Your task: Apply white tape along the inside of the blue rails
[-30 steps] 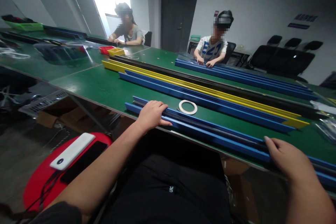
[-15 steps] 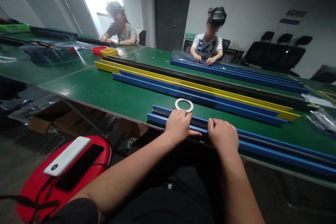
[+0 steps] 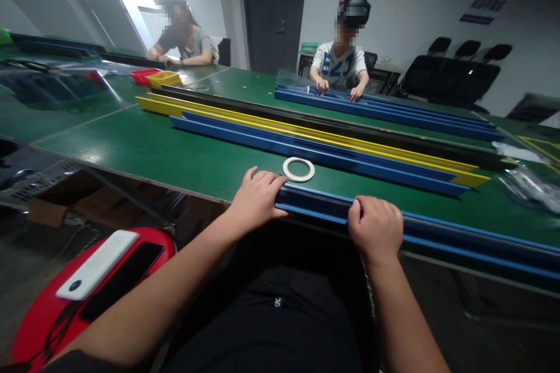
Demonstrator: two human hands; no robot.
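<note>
Along the near edge of the green table, a long blue rail (image 3: 317,203) with a dark channel between its two raised edges runs off to the right. My left hand (image 3: 259,195) is around its left end, thumb on the near side and fingers over the far side. Further right, my right hand (image 3: 377,227) is closed over the same rail, its fingers wrapped across the top. A white tape roll (image 3: 298,178) lies flat just behind the rail, close to my left fingertips.
Behind lie another blue rail (image 3: 245,137), a yellow rail (image 3: 160,106) and black rails (image 3: 245,107). Across the table, a person's hands (image 3: 322,87) rest on blue rails (image 3: 385,113). A red stool (image 3: 39,303) at my left holds a white power bank (image 3: 98,265) and a phone.
My left hand has slid left along the rail to its end. My right hand keeps its hold. The view has shifted slightly, and the person opposite has moved one hand.
</note>
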